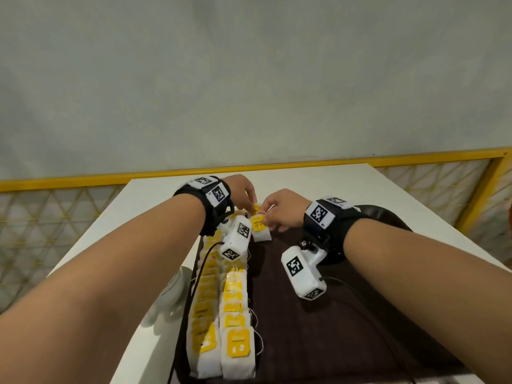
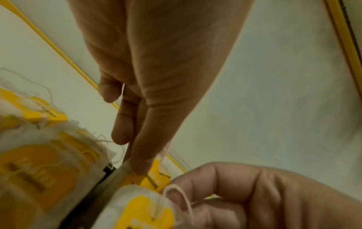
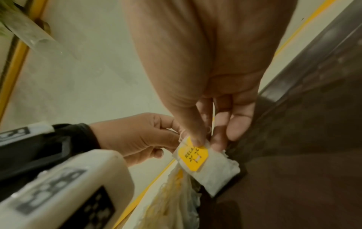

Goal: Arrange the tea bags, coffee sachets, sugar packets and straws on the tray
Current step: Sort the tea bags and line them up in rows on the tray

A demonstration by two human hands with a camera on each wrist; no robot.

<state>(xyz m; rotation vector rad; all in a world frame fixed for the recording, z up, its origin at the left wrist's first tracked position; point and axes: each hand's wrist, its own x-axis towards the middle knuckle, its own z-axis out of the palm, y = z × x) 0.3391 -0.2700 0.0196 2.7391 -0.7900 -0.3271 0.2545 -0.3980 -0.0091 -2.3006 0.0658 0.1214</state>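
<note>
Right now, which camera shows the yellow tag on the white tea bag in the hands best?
The right wrist view: the yellow tag faces the camera, lettering partly readable. The head view shows it small; the left wrist view catches only a blurred part.

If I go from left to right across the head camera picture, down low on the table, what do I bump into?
White table → white glove-like thing → two rows of tea bags → dark tray.
</note>
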